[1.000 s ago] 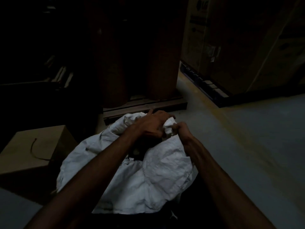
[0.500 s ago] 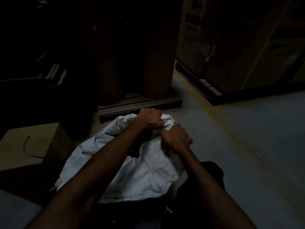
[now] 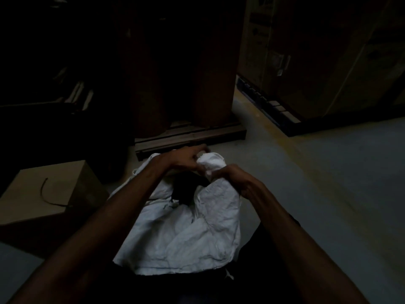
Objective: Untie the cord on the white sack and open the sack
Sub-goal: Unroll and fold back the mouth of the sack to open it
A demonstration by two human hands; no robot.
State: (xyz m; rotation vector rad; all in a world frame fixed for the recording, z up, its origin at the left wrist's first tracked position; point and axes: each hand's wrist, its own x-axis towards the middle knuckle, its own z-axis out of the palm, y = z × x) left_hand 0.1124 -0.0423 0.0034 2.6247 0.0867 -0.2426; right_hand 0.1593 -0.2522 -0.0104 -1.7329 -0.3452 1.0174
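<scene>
The white sack (image 3: 186,227) lies on the floor (image 3: 328,194) straight before me, its bunched neck (image 3: 211,164) at twelve o'clock from its body; my left hand (image 3: 186,157) grips the neck from ten o'clock, fingers curled round the cloth, and my right hand (image 3: 233,175) pinches it from four o'clock. The cord I cannot make out in this dim light; I judge it sits under my fingers. To do this well I should hold the neck steady with the left, feel for the loose end with the right, and pull along the knot rather than against it; a hard tug may only tighten it.
</scene>
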